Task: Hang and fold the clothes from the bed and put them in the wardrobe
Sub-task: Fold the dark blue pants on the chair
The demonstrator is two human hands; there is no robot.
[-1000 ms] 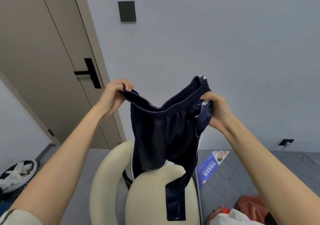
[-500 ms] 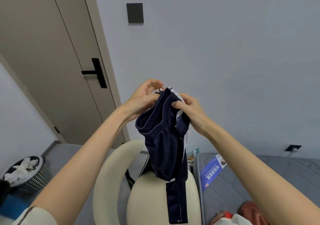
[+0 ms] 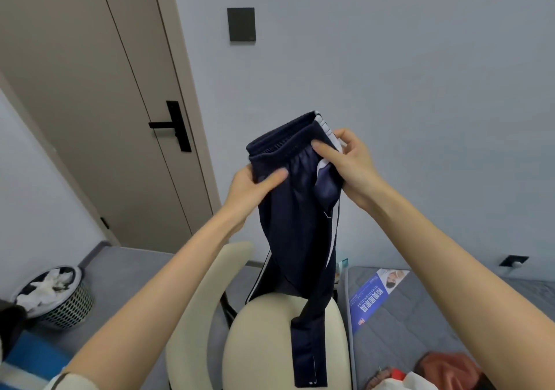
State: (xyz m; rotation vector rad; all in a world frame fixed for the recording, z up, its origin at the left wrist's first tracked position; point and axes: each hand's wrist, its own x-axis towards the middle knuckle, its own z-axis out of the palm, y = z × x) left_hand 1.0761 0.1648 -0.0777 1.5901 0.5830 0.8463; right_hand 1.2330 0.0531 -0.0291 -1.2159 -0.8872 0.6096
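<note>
Entering item one: what is it, and where? (Clerk)

Navy trousers point(image 3: 297, 215), white side stripe. Held up in the air in front of the wall, above a cream chair point(image 3: 258, 344). The waistband halves lie together and the legs hang straight down. The lower leg hangs in front of the chair; whether it rests on it cannot be told. (Checker)

Grip? (Clerk)

Left hand point(image 3: 255, 187): fingers behind the cloth just under the waistband, thumb pressed across the front, clamping it. Right hand point(image 3: 350, 163): pinching the waistband at the striped side seam. Both hands hold the trousers; neither is free. (Checker)

Status of item one? (Clerk)

Judged: the fold is begun, lengthwise only. The legs are not yet doubled up, and the trousers are neither on a hanger nor put away. (Checker)

Remaining stock? (Clerk)

Bed point(image 3: 435, 314), lower right: a heap of clothes point(image 3: 450, 365) with rust-orange, red and white pieces, unsorted. The count cannot be told, since the heap runs off the edge of the view. The wardrobe is not in view, so nothing can be entered as stored. (Checker)

Overall? (Clerk)

Judged early in the task. One garment is in hand, part folded. Finishing it, working through the heap and carrying everything to the wardrobe are all left to do. (Checker)
</note>
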